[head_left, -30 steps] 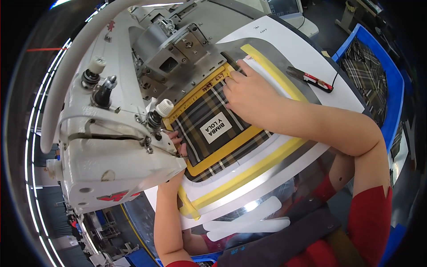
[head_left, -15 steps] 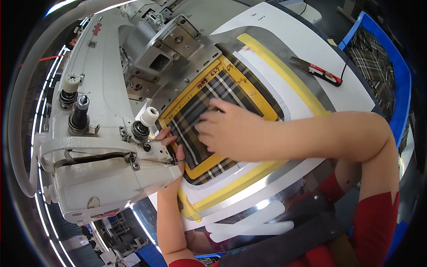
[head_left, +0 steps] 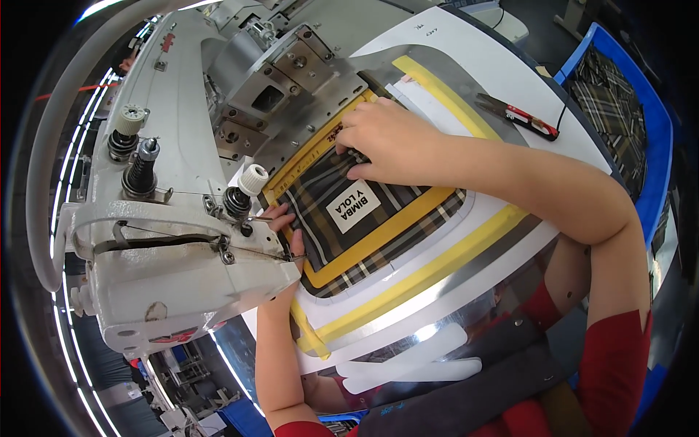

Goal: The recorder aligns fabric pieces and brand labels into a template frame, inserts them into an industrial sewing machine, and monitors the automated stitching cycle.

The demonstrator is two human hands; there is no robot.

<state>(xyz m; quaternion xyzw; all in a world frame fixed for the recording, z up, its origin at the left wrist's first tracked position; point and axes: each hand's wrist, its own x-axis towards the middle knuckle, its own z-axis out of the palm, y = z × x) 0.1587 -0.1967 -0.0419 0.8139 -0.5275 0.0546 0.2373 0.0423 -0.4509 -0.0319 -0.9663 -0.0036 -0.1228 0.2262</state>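
Plaid fabric [head_left: 320, 226] in dark, brown and white stripes lies inside a yellow frame [head_left: 378, 244] beside the sewing machine head. On the fabric sits a white rectangular label [head_left: 353, 207] with dark print. My right hand [head_left: 386, 138] is over the upper part of the frame, its fingers curled and its thumb against the fabric, which rucks up between them. Partly hidden by the machine head, my left hand [head_left: 285, 227] rests at the frame's left corner with fingers and thumb apart, touching the fabric's edge.
The white sewing machine [head_left: 182, 284] with tension knobs fills the left. Yellow tape [head_left: 408, 295] borders the white sheet around the frame. Red-handled snips [head_left: 524, 120] lie at the right, near a blue bin [head_left: 659, 146] of plaid fabric. White plastic strips [head_left: 415, 364] lie in front.
My right hand has moved up and away from the middle of the fabric, uncovering the white label. My left hand has stayed at the frame's left corner.
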